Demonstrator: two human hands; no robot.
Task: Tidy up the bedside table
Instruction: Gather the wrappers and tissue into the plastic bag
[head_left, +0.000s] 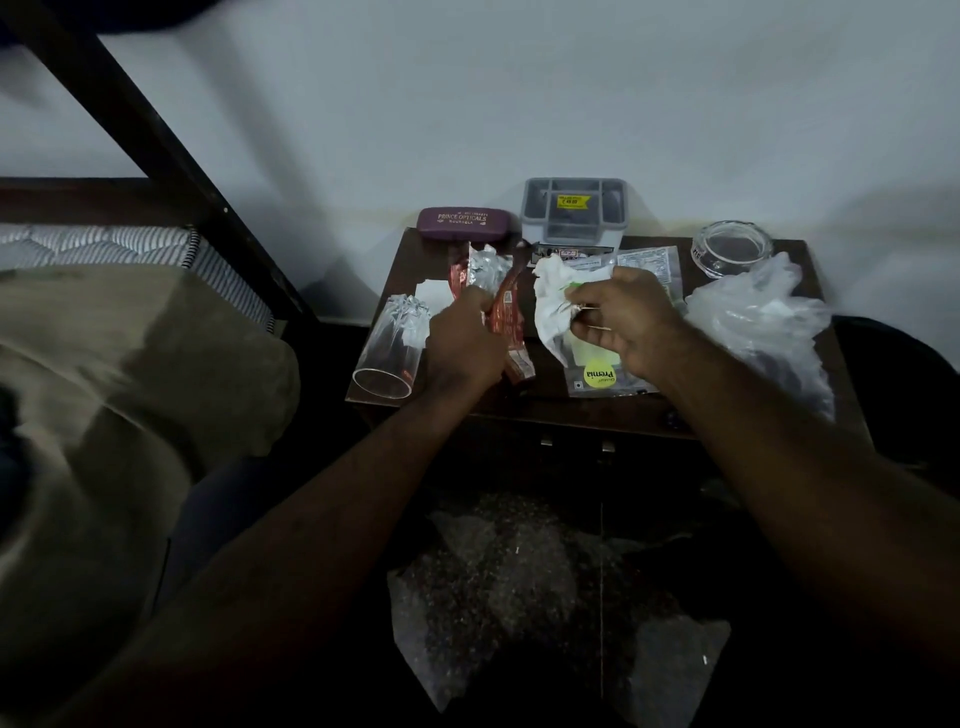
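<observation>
Left edge of the bedside table (524, 411) first: a clear tumbler (387, 348) lies on its side, touching or just beside my left hand (462, 348), so I'd keep that wrist from nudging it, since it looks ready to roll. The left hand's fingers are curled round the orange foil wrapper (511, 312), which lies crumpled on the tabletop left of centre. I'd squeeze it into one tight wad so no loose end trails. Moving right, my right hand (628, 322) pinches the crumpled white tissue (553, 296) between thumb and fingertips, just above the clear Premia packet (602, 376). I'd lift straight up so the packet doesn't drag along. Far right sits a loose plastic bag (758, 322), probably the best place for both pieces, steering clear of the glass bowl (731, 249) behind it.
</observation>
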